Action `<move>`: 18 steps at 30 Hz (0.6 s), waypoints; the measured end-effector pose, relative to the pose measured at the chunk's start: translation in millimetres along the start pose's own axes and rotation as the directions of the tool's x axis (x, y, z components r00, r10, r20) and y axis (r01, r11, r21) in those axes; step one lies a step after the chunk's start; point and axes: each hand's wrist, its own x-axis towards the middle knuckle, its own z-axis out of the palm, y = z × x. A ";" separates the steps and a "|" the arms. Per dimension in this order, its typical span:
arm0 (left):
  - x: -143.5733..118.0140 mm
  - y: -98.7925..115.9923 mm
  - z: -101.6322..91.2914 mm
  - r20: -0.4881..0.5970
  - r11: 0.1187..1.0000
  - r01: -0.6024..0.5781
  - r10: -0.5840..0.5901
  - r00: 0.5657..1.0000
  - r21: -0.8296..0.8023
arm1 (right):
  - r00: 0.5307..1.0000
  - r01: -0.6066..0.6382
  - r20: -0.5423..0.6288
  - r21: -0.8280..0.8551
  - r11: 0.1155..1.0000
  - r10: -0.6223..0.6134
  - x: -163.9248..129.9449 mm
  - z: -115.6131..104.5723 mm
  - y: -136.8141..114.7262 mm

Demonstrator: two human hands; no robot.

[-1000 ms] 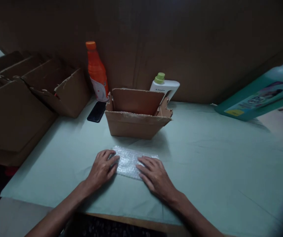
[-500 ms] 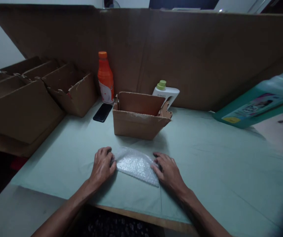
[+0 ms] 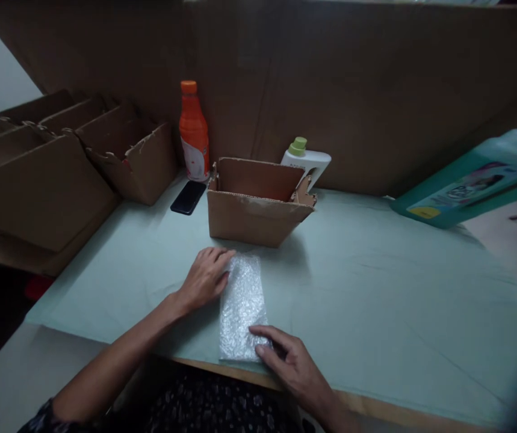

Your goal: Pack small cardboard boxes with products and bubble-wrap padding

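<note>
a strip of bubble wrap (image 3: 242, 307) lies flat on the pale green counter (image 3: 375, 288), with its long side running from near to far. its near end is close to the near edge of the counter, and its far end is just in front of a small open cardboard box (image 3: 254, 207). the left hand (image 3: 206, 278) lies flat on the counter with its fingers spread a little, and the fingertips touch the far left edge of the bubble wrap. it presses down and grips nothing. the right hand (image 3: 291, 363) is at the near end of the bubble wrap. its fingers are stretched out and lie on the near right corner, pressing it flat, and they are not closed around it. the two hands are well apart, one at each end of the strip. behind the small box stands a white bottle with a green cap (image 3: 306, 162), partly hidden by the box. to the left of the box a black phone (image 3: 188, 197) lies flat on the counter. just beyond the phone stands an orange bottle with an orange cap (image 3: 193, 133), up against a tall brown cardboard wall (image 3: 375, 90). further left are more open cardboard boxes (image 3: 59, 162), set side by side. at the far right a teal box with a picture on it (image 3: 470, 186) lies tilted at the edge of the counter.
</note>
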 end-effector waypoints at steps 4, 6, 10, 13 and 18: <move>-75.2 24.5 -14.3 0.105 0.952 -0.123 0.158 0.982 -0.281 | 0.993 -0.118 0.002 0.259 0.959 0.121 1.0 -1.6 -1.0; -98.4 36.0 -8.6 0.094 0.943 -0.152 0.187 0.978 -0.295 | 0.988 -0.149 0.018 0.346 0.926 0.152 1.4 0.8 -0.5; -96.7 38.8 21.4 -0.071 0.953 -0.118 0.103 0.992 -0.277 | 0.990 -0.139 0.083 0.417 0.898 0.115 1.2 0.3 2.9; -78.9 29.2 31.9 -0.071 0.933 0.014 -0.042 0.997 -0.359 | 0.999 0.013 -0.046 0.166 0.986 -0.006 1.3 -9.1 4.4; -61.2 20.5 30.2 0.077 0.885 0.180 -0.163 0.984 -0.429 | 0.793 0.379 -0.206 -0.568 0.730 -0.573 16.0 -13.5 -2.9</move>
